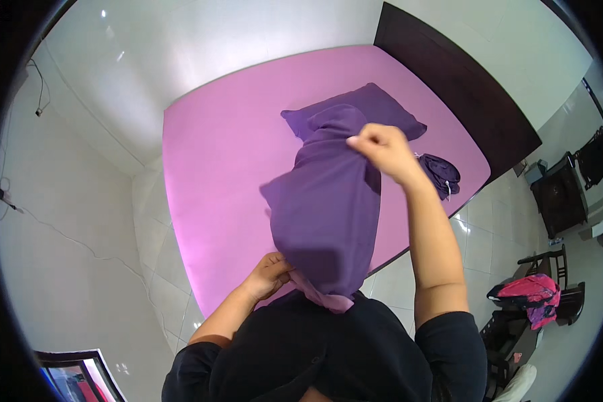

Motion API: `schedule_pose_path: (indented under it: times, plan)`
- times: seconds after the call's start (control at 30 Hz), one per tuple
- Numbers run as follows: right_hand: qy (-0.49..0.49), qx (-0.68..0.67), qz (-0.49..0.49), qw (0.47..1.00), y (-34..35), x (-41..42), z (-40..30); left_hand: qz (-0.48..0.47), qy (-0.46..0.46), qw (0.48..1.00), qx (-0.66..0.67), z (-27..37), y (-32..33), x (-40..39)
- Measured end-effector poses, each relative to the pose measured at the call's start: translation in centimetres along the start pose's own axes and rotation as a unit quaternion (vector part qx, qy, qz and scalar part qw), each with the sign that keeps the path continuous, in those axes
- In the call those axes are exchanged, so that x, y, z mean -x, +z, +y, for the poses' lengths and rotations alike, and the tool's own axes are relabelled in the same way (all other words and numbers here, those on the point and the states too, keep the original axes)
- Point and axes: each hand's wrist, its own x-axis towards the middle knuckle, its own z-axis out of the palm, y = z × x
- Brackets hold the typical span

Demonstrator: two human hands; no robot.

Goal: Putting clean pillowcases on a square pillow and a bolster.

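Observation:
A purple pillow in a fabric case (321, 201) hangs lengthwise before my body, above the bed. My left hand (271, 275) grips its lower left edge, where a pinkish strip of fabric shows near my shirt. My right hand (387, 149) is at the upper right side of the purple fabric, fingers curled; whether it pinches the cloth cannot be made out. Behind, another purple pillow (382, 108) lies flat on the pink bed sheet (221, 166). A folded dark purple cloth bundle (438, 175) with a white tie rests on the bed to the right.
The dark wooden headboard (452, 80) stands along the bed's far right side. White walls border the bed, with tiled floor (475, 241) on both sides. At the right are a dark chair draped with red and purple cloth (530, 296) and a dark cabinet (560, 196).

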Motion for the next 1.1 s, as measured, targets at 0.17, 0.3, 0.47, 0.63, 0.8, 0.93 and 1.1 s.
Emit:
schedule_pose_path:
  times: [0.17,0.3,0.47,0.63,0.8,0.93,1.1]
  plan:
    - [0.084,-0.191,0.204,0.956,-4.3,3.8,4.0,0.042,-0.029,0.999,0.004,0.8,0.3,0.4]
    - [0.196,-0.105,0.173,0.960,-2.3,8.0,12.2,0.066,-0.057,0.996,-0.018,-0.1,-2.5,0.5]
    - [0.108,0.032,0.189,0.975,-2.4,5.8,11.9,0.018,-0.062,0.975,-0.212,0.8,-0.2,0.3]
    - [-0.009,0.061,0.216,0.974,-1.0,0.1,3.7,-0.010,-0.051,0.966,-0.254,0.8,0.2,-0.1]
    - [-0.085,0.207,0.153,0.963,-0.3,-1.6,3.8,0.013,-0.049,0.965,-0.256,1.3,0.8,0.4]
    - [0.041,-0.115,0.328,0.937,-2.8,-2.4,7.4,0.019,-0.061,0.964,-0.257,1.7,0.5,1.2]
    - [0.103,-0.296,0.360,0.879,-2.0,-2.5,14.6,-0.005,-0.093,0.922,-0.375,3.2,-1.3,-0.6]
